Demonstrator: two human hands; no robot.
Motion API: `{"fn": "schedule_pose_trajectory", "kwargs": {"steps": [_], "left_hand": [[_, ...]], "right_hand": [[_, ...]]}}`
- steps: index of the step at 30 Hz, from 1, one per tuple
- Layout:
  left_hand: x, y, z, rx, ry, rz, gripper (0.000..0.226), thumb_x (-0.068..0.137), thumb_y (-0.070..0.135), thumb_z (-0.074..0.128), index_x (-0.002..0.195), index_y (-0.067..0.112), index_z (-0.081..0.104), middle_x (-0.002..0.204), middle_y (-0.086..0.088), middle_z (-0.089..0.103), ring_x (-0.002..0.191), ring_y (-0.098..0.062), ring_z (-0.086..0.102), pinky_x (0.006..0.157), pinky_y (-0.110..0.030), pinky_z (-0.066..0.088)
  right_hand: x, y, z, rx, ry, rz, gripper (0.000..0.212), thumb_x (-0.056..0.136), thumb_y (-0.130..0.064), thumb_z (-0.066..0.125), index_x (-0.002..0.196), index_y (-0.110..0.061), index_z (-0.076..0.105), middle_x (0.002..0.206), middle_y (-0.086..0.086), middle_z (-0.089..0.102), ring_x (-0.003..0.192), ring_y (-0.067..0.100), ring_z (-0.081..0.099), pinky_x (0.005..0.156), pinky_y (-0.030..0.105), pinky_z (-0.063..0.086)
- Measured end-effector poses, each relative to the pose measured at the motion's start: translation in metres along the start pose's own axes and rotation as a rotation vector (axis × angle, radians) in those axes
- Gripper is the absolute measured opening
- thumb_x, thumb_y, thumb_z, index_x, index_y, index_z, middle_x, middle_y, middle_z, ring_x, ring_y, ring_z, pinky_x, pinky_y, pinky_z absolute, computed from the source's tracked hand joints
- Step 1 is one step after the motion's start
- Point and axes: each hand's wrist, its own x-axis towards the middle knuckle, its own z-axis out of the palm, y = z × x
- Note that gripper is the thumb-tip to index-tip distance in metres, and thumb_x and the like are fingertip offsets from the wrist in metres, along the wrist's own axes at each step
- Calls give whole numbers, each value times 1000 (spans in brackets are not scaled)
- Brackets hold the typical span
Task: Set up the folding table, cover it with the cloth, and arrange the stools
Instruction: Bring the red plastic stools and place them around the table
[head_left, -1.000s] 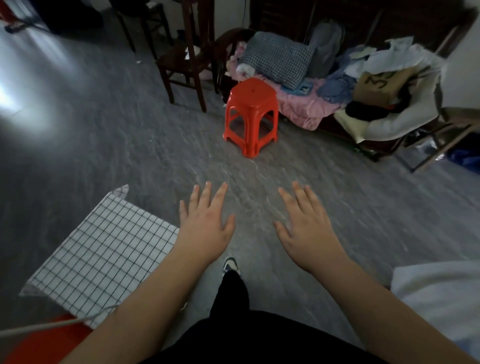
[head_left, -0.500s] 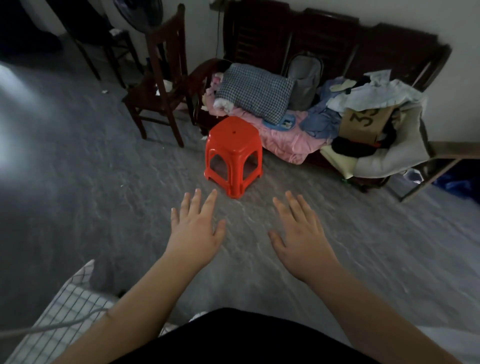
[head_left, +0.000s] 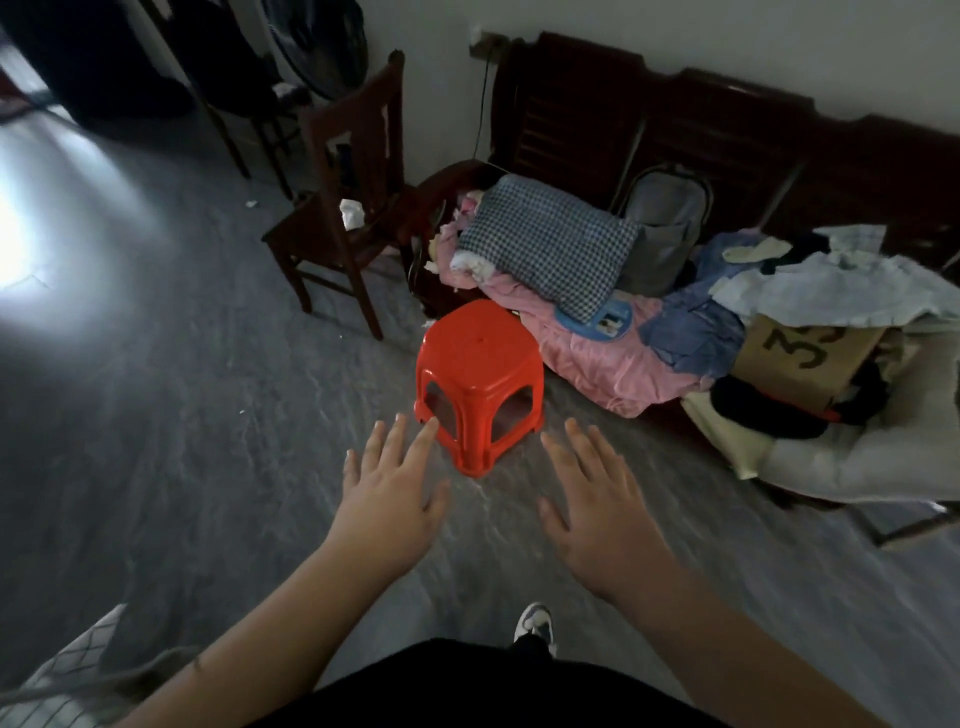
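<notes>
A red plastic stool (head_left: 480, 374) stands upright on the grey floor, in front of a cluttered wooden bench. My left hand (head_left: 392, 491) is stretched out palm down with fingers spread, its fingertips just short of the stool's near left leg. My right hand (head_left: 597, 499) is likewise flat and spread, slightly below and right of the stool. Neither hand holds anything. A corner of the white checked cloth (head_left: 57, 680) shows at the bottom left; the table under it is hidden.
A dark wooden chair (head_left: 345, 208) stands left of the stool. The bench (head_left: 649, 135) behind it carries a checked pillow (head_left: 550, 244), a pink blanket, clothes and a cardboard box (head_left: 800, 358). My shoe (head_left: 532, 623) is on the bare floor.
The view has moved closer to the red stool, which now sits just beyond my fingertips. The checked cloth has slid down to the bottom left corner. Both hands stay spread and empty.
</notes>
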Motion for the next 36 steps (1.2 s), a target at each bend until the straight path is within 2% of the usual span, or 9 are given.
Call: {"fn": "schedule_pose_trajectory", "kwargs": {"steps": [5, 9, 15, 19, 23, 29, 32, 36], "left_hand": [[70, 20, -11, -41, 52, -78, 71, 99, 45, 39, 157, 36, -2, 167, -4, -2, 153, -22, -11, 123, -49, -2], [122, 25, -9, -95, 61, -146, 70, 98, 49, 38, 157, 35, 2, 167, -5, 0, 153, -23, -9, 123, -49, -1], [226, 5, 1, -162, 59, -207, 70, 99, 45, 40, 158, 32, 5, 167, -6, 2, 153, -25, -8, 124, -49, 1], [308, -17, 15, -195, 0, -251, 71, 99, 43, 41, 158, 30, 4, 167, -9, -1, 153, -27, -7, 124, -50, 4], [373, -32, 40, -217, -38, -273, 71, 99, 42, 41, 158, 32, 4, 167, -9, -1, 153, -27, -6, 123, -51, 7], [463, -66, 128, -249, -56, -396, 75, 96, 43, 48, 158, 30, 9, 166, -12, 2, 153, -32, 1, 122, -51, 15], [508, -96, 199, -244, -17, -487, 79, 92, 51, 50, 158, 29, 14, 164, -20, 8, 150, -41, 10, 120, -53, 22], [555, -126, 281, -290, 6, -625, 87, 89, 57, 58, 157, 40, 7, 165, -17, -2, 150, -41, 6, 120, -54, 21]], "right_hand": [[88, 39, -26, -25, -25, -54, 72, 93, -53, 33, 158, -31, 9, 167, 0, -1, 153, 21, -6, 122, 50, 13], [151, 48, -34, -12, -46, -102, 72, 91, -54, 32, 157, -28, 18, 167, 1, 8, 153, 22, 2, 121, 53, 18], [260, 67, -23, -24, -148, -114, 71, 95, -48, 39, 158, -31, 11, 167, -4, -1, 152, 17, -7, 123, 50, 11], [335, 87, -2, -57, -216, -73, 75, 88, -54, 27, 157, -27, 19, 167, 2, 8, 153, 20, 1, 121, 52, 17], [406, 108, 21, -72, -299, -73, 72, 92, -51, 34, 158, -27, 14, 167, 2, 2, 152, 21, -2, 124, 47, 10], [521, 159, 104, -74, -366, -66, 74, 96, -48, 46, 158, -31, 10, 167, 0, -1, 152, 21, -4, 124, 41, 2], [579, 194, 176, -104, -377, -67, 76, 93, -51, 48, 158, -31, 13, 167, 2, 2, 152, 26, 4, 122, 42, 8], [636, 239, 260, -125, -416, -45, 82, 90, -53, 56, 157, -37, 12, 167, 5, -3, 151, 32, 5, 122, 43, 9]]}}
